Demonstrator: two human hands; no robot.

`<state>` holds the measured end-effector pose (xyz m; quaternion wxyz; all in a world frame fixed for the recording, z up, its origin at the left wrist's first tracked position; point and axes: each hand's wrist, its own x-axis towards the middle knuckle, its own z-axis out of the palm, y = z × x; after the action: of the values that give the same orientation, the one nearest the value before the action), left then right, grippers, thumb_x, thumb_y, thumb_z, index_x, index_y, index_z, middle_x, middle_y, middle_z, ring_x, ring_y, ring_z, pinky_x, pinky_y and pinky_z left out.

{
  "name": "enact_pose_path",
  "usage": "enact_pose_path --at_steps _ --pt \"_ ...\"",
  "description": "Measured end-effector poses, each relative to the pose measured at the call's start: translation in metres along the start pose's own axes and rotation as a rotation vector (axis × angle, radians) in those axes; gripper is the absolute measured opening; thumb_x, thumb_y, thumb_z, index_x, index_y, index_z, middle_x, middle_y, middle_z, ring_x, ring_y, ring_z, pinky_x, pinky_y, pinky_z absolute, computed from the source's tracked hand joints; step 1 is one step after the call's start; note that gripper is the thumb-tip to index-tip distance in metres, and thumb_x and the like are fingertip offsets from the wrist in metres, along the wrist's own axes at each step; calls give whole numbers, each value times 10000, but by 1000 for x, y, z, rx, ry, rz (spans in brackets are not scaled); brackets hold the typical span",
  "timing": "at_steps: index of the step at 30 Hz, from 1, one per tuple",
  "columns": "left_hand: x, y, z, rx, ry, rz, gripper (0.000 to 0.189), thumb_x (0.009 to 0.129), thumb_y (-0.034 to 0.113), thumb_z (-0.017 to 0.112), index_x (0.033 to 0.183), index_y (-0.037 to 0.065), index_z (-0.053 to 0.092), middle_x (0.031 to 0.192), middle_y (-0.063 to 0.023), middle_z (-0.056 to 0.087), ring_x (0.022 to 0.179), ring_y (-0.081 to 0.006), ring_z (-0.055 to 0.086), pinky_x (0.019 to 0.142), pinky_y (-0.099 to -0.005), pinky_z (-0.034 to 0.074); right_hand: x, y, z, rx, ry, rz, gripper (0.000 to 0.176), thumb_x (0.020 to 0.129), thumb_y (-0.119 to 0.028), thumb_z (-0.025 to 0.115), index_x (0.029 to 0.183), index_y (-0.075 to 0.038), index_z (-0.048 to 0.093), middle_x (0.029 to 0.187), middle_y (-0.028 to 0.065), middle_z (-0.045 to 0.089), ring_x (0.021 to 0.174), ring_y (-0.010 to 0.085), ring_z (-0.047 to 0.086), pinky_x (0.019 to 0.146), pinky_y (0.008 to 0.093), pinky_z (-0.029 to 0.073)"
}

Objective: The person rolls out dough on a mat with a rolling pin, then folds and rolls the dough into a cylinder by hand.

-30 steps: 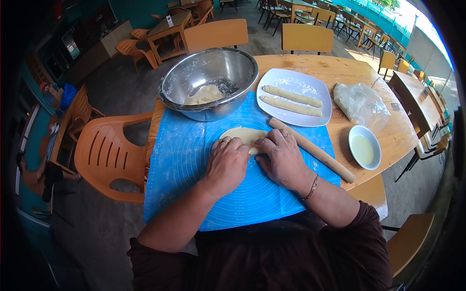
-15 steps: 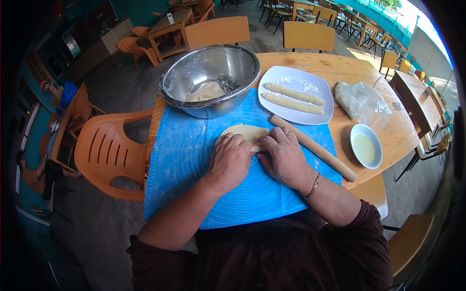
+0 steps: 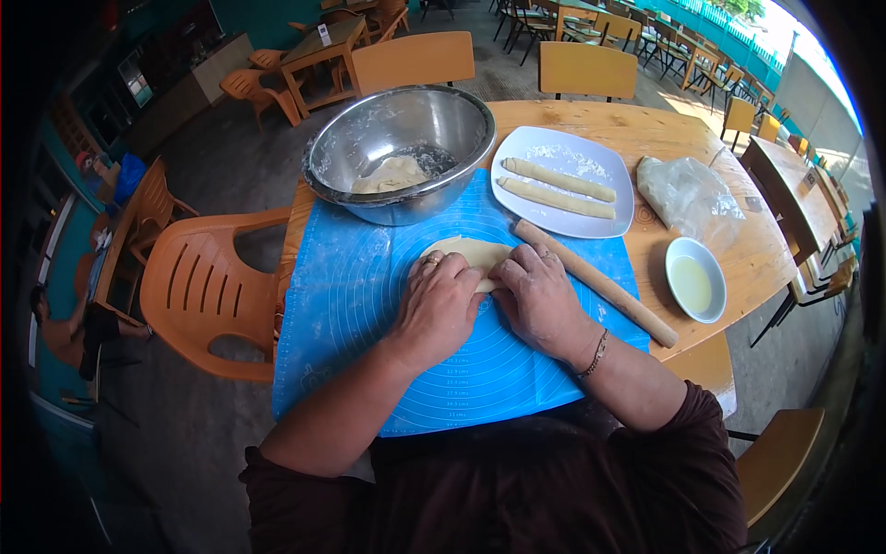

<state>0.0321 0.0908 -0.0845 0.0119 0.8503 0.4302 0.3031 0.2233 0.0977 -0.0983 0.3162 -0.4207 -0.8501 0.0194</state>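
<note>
A flat piece of pale dough (image 3: 469, 249) lies on a blue silicone mat (image 3: 351, 295). My left hand (image 3: 436, 309) and my right hand (image 3: 537, 297) rest side by side on its near edge, fingers curled over the dough and pressing it. Most of the near half of the dough is hidden under my fingers. A wooden rolling pin (image 3: 604, 286) lies on the mat just right of my right hand.
A steel bowl (image 3: 343, 157) with a lump of dough (image 3: 390, 174) stands at the mat's far edge. A white plate (image 3: 591, 212) holds two dough rolls (image 3: 556, 187). A plastic bag (image 3: 690, 196) and a small bowl of liquid (image 3: 694, 280) are at the right. An orange chair (image 3: 208, 295) stands left.
Both hands have crept a little forward over the dough, covering more of it. Nothing else on the table has moved.
</note>
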Motion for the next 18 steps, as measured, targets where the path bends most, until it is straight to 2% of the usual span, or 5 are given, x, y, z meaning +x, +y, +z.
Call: enact_pose_path --at_steps 6,8,12,14,18 --pt "-1 -7 5 5 -55 -13 166 857 77 715 1019 42 728 957 -121 628 970 -345 612 865 -467 470 1 -5 -4 41 36 4 217 821 -83 681 1035 -50 674 974 151 573 987 359 573 861 456 454" --pt "-1 -7 7 6 -47 -16 169 865 81 709 1028 40 731 953 -128 629 966 -352 613 865 -466 471 1 -6 -5 26 0 40 265 813 -73 723 1071 -59 664 1027 138 575 1019 360 565 895 463 470" --pt "0 -1 2 -14 -84 -38 184 861 83 715 1039 37 730 955 -128 628 977 -348 612 868 -466 471 1 -2 -3 -25 -49 43 246 816 -84 722 1057 -66 676 1031 137 574 1021 360 564 899 466 470" --pt "0 3 4 -13 62 -25 186 854 86 724 1033 36 731 956 -127 625 980 -345 608 864 -468 471 1 -1 -2 -20 -9 17 158 834 -115 678 982 -60 691 984 156 578 1001 377 576 880 466 457" --pt "2 1 3 -28 49 -12 241 851 91 730 1085 36 722 972 -130 628 1001 -345 606 874 -461 472 1 -1 -1 -24 -8 18 160 836 -113 677 986 -61 690 985 154 581 1012 378 578 880 464 458"
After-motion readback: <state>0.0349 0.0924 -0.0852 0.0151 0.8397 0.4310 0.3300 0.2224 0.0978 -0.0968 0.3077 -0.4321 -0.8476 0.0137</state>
